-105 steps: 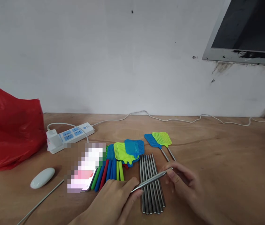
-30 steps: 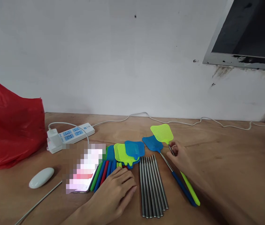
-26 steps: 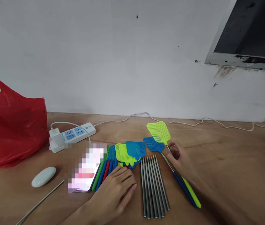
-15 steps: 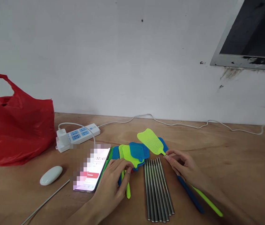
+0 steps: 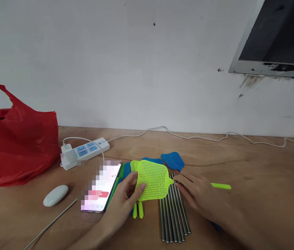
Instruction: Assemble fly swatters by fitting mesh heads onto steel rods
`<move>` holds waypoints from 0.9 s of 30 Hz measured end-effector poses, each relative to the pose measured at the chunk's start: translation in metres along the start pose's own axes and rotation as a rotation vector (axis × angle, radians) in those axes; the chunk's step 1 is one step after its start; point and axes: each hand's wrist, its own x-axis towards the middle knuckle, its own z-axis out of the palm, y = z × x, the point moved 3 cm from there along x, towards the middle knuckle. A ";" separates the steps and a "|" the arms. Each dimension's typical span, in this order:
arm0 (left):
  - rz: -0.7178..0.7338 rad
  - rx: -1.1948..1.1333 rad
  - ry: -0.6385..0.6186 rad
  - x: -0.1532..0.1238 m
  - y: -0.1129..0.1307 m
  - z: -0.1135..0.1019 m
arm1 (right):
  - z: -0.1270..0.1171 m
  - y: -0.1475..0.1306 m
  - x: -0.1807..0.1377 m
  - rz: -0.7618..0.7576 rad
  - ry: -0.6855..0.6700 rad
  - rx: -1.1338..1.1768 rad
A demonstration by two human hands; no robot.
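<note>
A yellow-green fly swatter (image 5: 153, 180) lies sideways between my hands. My left hand (image 5: 123, 199) pinches the left edge of its mesh head, thumb in front. At the swatter's neck, my right hand (image 5: 197, 191) closes around the thin metal rod; the swatter's yellow-green grip sticks out to the right beyond it. Under and between the hands lies a row of steel tubes (image 5: 173, 218). A blue swatter head (image 5: 173, 160) rests behind my right hand, its shaft mostly covered. More green, blue and yellow swatter heads (image 5: 127, 169) are stacked behind my left hand, partly hidden.
A lit phone (image 5: 100, 199) lies left of my left hand. Farther left are a white computer mouse (image 5: 55, 195), a power strip (image 5: 94, 147) with a plugged charger, and a red plastic bag (image 5: 22, 146). A white cable (image 5: 195, 138) runs along the wall.
The yellow-green swatter has turned and come down to the left, its head now in front of the stack. My left hand has left the stack and grips the head's edge.
</note>
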 end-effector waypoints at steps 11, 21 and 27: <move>-0.078 -0.031 -0.160 -0.006 0.000 0.012 | 0.016 -0.006 -0.018 -0.028 0.201 -0.089; -0.070 -0.023 0.032 -0.001 0.004 -0.003 | 0.015 0.006 -0.024 0.146 0.254 -0.146; -0.049 0.097 0.180 0.008 0.003 -0.016 | 0.008 0.021 -0.025 0.264 0.354 -0.183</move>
